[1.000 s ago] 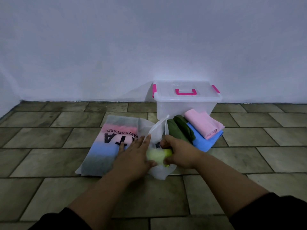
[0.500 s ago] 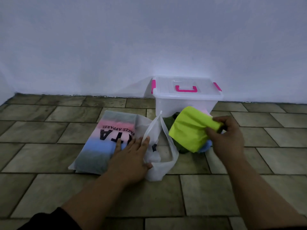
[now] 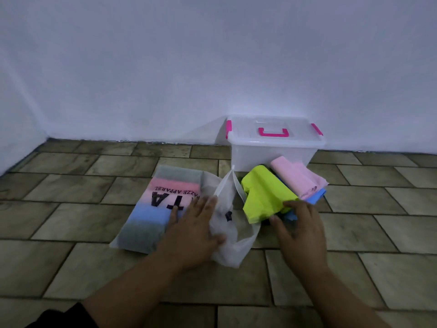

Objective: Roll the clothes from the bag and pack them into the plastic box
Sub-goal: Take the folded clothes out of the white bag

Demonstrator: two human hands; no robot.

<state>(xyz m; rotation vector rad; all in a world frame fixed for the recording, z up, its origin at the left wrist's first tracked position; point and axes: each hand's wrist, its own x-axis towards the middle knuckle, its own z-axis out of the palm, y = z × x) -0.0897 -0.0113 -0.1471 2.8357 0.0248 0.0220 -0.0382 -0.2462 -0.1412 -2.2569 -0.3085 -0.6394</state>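
Two bare hands lie low over a floor (image 3: pixel 71 190) of mottled, brownish rectangular tiles. The left hand (image 3: pixel 194 230) is spread flat with straight fingers, pressing on a frosted, half-translucent bag (image 3: pixel 144 223) that lies on its side. Black lettering runs across the bag, and soft bands of pink, blue and grey fabric show through the hazy film. Its white, crumpled mouth (image 3: pixel 236 242) and a thin loop handle (image 3: pixel 227 183) rise between the two hands.

The right hand (image 3: pixel 301 229) holds nothing — its fingers are splayed and loosely bent, with the fingertips (image 3: pixel 287 204) at the near edge of a lime-green cloth (image 3: pixel 264 195). That cloth is smooth and matte, folded into a rough wedge. Just beside it, farther right, a pale pink garment (image 3: pixel 295 178) is rolled into a soft cylinder and overlaps a flat blue cloth (image 3: pixel 318 196).

This small pile sits on the floor right in front of the plastic box (image 3: pixel 272 157) — a clear, round-cornered tub against the plain white wall (image 3: pixel 212 67). Its lid (image 3: pixel 246 129) is on, with a bright pink handle (image 3: pixel 273 133) and pink side latches (image 3: pixel 228 132).
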